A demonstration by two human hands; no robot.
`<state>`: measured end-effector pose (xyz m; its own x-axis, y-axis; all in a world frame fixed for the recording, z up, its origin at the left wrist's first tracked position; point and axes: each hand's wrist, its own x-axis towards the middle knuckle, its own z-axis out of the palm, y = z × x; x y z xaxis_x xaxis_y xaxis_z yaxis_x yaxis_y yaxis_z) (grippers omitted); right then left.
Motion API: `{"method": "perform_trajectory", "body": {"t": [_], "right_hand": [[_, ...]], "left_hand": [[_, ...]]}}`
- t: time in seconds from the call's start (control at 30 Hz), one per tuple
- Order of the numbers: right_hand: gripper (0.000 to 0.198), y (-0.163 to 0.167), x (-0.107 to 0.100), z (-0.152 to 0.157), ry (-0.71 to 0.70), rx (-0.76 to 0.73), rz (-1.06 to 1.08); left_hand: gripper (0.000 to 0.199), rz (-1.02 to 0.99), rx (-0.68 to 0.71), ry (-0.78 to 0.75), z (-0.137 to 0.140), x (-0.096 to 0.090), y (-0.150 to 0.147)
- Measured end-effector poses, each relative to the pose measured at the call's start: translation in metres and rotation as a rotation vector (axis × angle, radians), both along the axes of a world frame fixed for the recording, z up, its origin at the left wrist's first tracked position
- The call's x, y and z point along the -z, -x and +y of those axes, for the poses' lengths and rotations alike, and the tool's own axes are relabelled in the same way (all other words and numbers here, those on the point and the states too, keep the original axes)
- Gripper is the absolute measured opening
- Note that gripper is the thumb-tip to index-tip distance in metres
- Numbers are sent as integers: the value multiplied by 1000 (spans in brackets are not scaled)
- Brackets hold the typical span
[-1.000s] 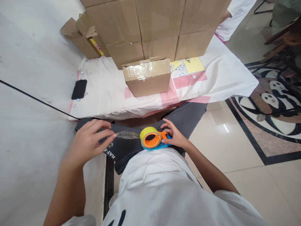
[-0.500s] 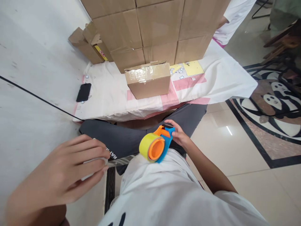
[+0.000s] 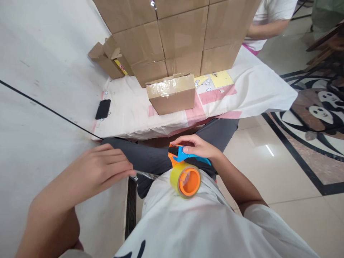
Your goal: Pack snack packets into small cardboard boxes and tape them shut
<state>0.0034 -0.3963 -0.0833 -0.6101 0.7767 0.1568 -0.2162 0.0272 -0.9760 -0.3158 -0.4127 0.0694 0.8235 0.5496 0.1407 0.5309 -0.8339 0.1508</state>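
My right hand (image 3: 200, 146) is closed on the blue and orange tape dispenser (image 3: 185, 154), held above my lap. A roll of yellowish tape (image 3: 176, 179) hangs on its orange hub, facing me. To the left, the fingers of my left hand (image 3: 107, 166) are pinched on the end of a clear tape strip (image 3: 147, 175), which stretches toward the roll. Beyond my knees, a taped cardboard box (image 3: 173, 98) stands on the table by the near edge, touched by neither hand.
A wall of stacked cardboard boxes (image 3: 182, 36) rises at the back of the cloth-covered table (image 3: 126, 118). An opened box (image 3: 107, 59) and a black phone (image 3: 103, 109) lie at the left, near the white wall (image 3: 40, 125). Another person's arm (image 3: 268, 30) shows behind the stack.
The dispenser has turned in my right hand, its roll now lower and further right. My left hand has moved slightly right, and a strip of tape now shows clearly from its fingertips.
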Motion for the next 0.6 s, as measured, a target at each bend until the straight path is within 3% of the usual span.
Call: {"method": "perform_trajectory", "body": {"t": [0.1, 0.27, 0.43, 0.6], "right_hand": [[48, 1, -10, 12, -31, -60, -57], [47, 9, -29, 29, -118, -253, -233], [47, 13, -38, 33, -161, -354, -313], [52, 13, -25, 30, -166, -400, -267]], "left_hand": [[21, 146, 113, -113, 9, 3, 0], [24, 156, 166, -284, 23, 7, -10], [26, 163, 168, -294, 28, 16, -12], [22, 155, 159, -265, 27, 22, -6]]}}
